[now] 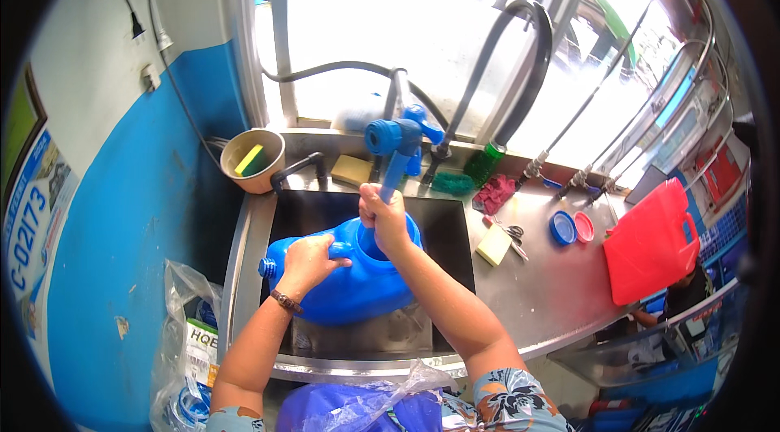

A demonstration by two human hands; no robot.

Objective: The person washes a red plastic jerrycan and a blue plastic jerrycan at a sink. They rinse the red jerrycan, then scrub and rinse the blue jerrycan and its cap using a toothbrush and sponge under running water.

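A large blue plastic water jug (357, 306) lies tilted over the steel sink (280, 213), its small ribbed cap at the left end and a wide round opening at the right. My left hand (313, 260) is closed on the jug's upper side, with the thumb along its handle. In front of the wide opening, my right hand (383, 217) has its fingers wrapped round a blue tube (396, 172). The tube's lower end is hidden by the hand. Its upper end meets a blue plastic faucet (398, 136); whether they are joined I cannot tell.
On the counter's right stand a red jug (654, 245), a blue lid (562, 227) and a pink lid (584, 226). Scissors (513, 233) lie near a yellow sponge (494, 245) and a pink cloth (494, 193). A tan pot (253, 160) sits at the back left corner.
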